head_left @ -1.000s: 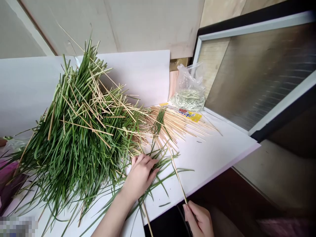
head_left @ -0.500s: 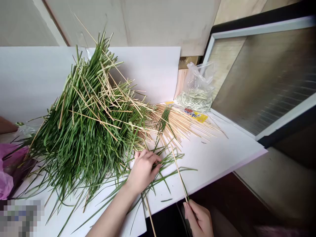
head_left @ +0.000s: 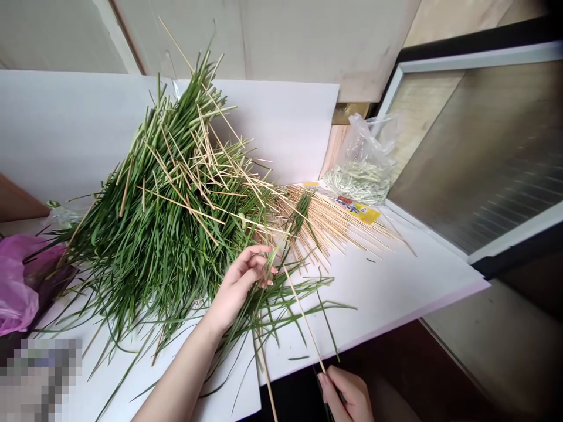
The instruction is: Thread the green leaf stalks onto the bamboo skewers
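My left hand rests above the edge of a large heap of long green grass blades, its curled fingers around a few thin blades. Many thin bamboo skewers lie mixed through the heap. A fan of loose bamboo skewers spreads out beyond it on the white tabletop. At the table's front edge, my right hand pinches the lower end of a single bamboo skewer, which slants up towards my left hand.
A clear plastic bag of pale dried leaves and a yellow printed packet stand at the back. A white board rises behind the heap. A pink plastic bag lies at the left, and a glass-paned window frame is on the right.
My left hand has lifted off the blades, with its fingers now curled around a few strands. The right hand and its skewer have shifted slightly left, and the whole view has swung.
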The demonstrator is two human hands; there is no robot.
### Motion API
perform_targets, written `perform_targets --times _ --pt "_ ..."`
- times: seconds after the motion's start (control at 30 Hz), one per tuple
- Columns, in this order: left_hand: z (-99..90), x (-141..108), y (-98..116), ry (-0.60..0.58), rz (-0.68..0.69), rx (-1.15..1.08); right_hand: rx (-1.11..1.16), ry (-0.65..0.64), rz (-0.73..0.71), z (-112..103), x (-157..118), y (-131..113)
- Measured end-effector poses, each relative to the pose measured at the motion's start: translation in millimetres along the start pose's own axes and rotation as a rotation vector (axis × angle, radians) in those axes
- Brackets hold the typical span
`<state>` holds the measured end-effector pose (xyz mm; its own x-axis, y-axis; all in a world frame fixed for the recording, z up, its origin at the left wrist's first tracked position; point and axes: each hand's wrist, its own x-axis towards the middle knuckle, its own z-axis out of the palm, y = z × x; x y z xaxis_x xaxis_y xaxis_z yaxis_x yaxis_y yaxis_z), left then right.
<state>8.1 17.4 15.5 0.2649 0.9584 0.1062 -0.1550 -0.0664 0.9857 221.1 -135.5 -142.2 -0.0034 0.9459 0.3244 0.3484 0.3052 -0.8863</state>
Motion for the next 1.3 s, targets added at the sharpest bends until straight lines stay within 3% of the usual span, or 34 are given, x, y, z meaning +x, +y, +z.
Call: perform_targets --times 0.13,0.33,0.6,1.3 --pt "-1.3 0.7 0.5 0.085 0.055 0.168 -0.067 -0.047 -0.047 1.9 -0.8 0.4" --pt "-4.9 2.6 -3.5 0.111 0.121 0.450 -0.020 -0.021 -0.012 -0.8 1.3 -4.4" --pt "-7.7 2.0 -5.8 0.084 0.042 0.503 0.028 -0.036 0.030 0.2 0.0 -2.6" --pt "-1.3 0.2 -1.0 -0.041 0.111 0.629 0.025 -0.023 0.063 2.7 -0.6 -1.1"
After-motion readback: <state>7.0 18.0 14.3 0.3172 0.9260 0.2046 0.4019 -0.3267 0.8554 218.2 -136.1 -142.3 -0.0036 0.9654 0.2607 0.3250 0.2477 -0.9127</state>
